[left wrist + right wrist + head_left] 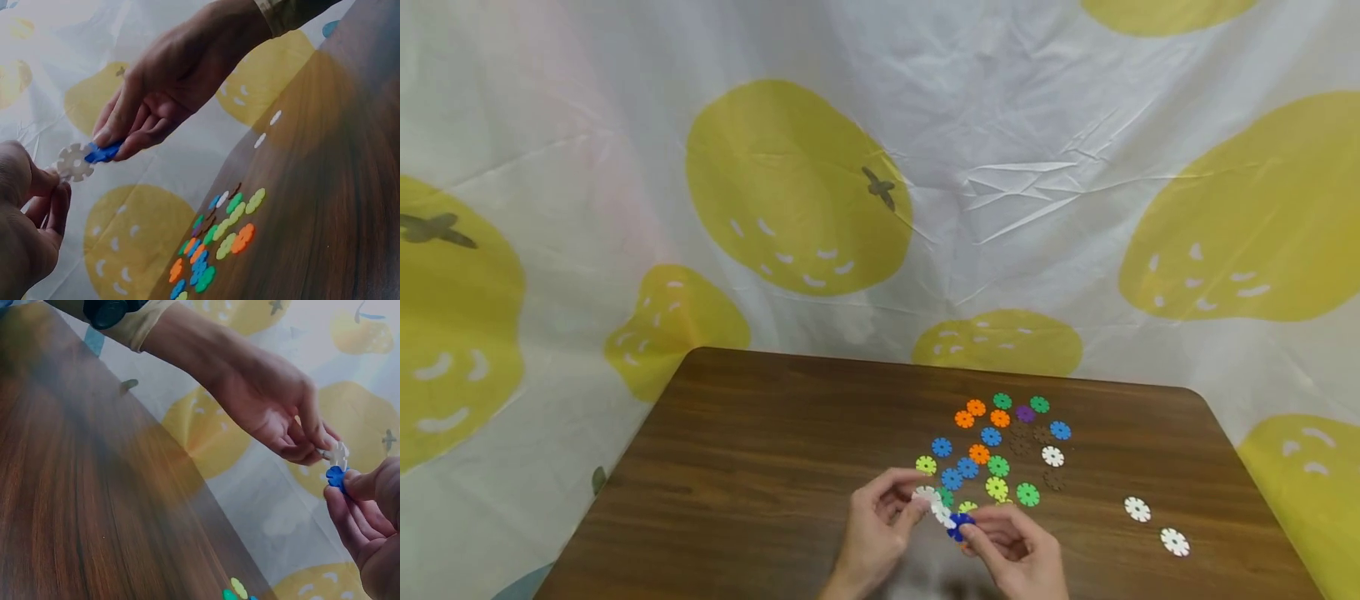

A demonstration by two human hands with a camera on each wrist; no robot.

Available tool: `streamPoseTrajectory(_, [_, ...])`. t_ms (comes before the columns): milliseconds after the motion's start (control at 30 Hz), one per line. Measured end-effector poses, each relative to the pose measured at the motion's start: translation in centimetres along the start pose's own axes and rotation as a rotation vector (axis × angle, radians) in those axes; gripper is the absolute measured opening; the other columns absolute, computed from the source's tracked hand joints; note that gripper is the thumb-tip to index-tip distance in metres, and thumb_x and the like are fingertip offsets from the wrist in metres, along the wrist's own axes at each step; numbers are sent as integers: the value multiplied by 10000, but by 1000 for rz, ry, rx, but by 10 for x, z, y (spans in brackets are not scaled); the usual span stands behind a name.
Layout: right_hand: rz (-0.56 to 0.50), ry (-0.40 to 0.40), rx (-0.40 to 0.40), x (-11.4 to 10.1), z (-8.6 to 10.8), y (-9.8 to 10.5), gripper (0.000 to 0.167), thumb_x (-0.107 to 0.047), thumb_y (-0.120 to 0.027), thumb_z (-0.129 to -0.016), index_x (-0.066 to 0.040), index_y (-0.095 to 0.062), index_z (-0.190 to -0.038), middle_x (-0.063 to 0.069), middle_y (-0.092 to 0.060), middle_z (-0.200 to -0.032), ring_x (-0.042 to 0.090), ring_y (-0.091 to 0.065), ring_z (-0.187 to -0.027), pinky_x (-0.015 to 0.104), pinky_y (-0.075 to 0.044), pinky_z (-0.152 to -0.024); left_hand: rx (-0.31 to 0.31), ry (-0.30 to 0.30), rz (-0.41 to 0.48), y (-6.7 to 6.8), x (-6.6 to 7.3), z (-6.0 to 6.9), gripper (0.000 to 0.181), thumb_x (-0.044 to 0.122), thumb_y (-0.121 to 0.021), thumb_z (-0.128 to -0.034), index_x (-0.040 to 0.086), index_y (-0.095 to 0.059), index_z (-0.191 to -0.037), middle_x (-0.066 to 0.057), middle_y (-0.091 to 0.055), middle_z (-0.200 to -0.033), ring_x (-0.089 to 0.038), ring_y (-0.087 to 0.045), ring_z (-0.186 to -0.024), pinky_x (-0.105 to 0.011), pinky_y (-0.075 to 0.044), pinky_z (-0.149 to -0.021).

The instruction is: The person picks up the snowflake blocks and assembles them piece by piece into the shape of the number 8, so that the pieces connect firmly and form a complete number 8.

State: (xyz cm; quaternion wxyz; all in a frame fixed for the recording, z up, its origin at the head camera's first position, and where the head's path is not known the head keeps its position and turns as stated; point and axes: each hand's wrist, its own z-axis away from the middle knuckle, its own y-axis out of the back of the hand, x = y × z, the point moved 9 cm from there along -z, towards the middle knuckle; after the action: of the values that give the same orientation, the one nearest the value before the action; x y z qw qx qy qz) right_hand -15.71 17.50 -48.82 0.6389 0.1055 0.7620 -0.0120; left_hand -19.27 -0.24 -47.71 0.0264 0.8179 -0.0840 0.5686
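Above the near part of the table, my left hand (877,527) pinches a white notched disc (927,496) between thumb and fingers. A second white disc (942,512) links it to a dark blue disc (959,527), which my right hand (1017,550) pinches. In the left wrist view a white disc (76,162) stands face-on, joined at its edge to the blue disc (103,152). The right wrist view shows the blue disc (336,477) under the white one (338,454), edges meeting. Fingertips cover parts of the discs.
Loose discs in orange, green, blue, yellow, brown and purple (1025,413) lie on the brown table (760,467) beyond my hands. Two white discs (1137,509) lie apart at the right. A white cloth with yellow fruit shapes hangs behind the table.
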Motion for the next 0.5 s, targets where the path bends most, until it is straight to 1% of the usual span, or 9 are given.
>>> streamPoseTrajectory(67, [-41,-15,-20,2,0,-4,170,157,-711,-819,76,-664,-961,47,-759,-816,183,-747,-682,402,-621,-615,35,54,35,2,-4,0,280,-11,-702,-906,-44,-611,-1169,-257,-672,-960,-69,-650,-822,-238,-608,-734])
streamPoseTrajectory(133, [-56,-27,-33,2,0,-7,170,166,-701,-820,95,-655,-967,74,-758,-831,190,-752,-695,399,-623,-626,72,91,76,3,-8,1,293,-3,-698,-916,-61,-568,-1172,-284,-656,-967,-66,-656,-828,-236,-608,-744])
streamPoseTrajectory(200, [-36,-45,-28,3,0,-7,169,165,-702,-821,87,-665,-967,80,-751,-837,178,-750,-692,373,-628,-625,92,97,106,2,-10,2,280,-3,-694,-919,-98,-551,-1141,-309,-646,-988,-62,-660,-834,-241,-612,-751])
streamPoseTrajectory(267, [-11,-59,-13,4,0,-6,168,167,-701,-822,78,-674,-962,78,-745,-832,156,-743,-680,357,-630,-620,102,89,131,1,-11,4,266,-19,-689,-918,-133,-542,-1108,-332,-634,-994,-58,-665,-837,-243,-615,-762])
streamPoseTrajectory(367, [-50,-88,9,7,-2,-4,163,161,-702,-826,102,-661,-973,77,-730,-809,162,-741,-674,348,-632,-626,80,76,161,-3,-14,6,262,-62,-673,-904,-151,-531,-1106,-365,-617,-1013,-43,-664,-864,-249,-616,-797])
streamPoseTrajectory(433, [-103,-99,14,10,-4,-4,171,155,-697,-834,136,-638,-993,81,-721,-800,173,-745,-681,348,-632,-634,39,77,169,-7,-17,8,278,-67,-666,-904,-151,-515,-1121,-384,-599,-1036,-33,-659,-896,-236,-606,-826])
streamPoseTrajectory(500, [-153,-110,11,12,-4,-5,196,152,-691,-838,163,-613,-1018,86,-710,-804,195,-750,-697,345,-633,-648,-16,78,163,-13,-20,11,294,-69,-659,-903,-151,-503,-1138,-394,-583,-1054,-22,-644,-925,-223,-595,-848])
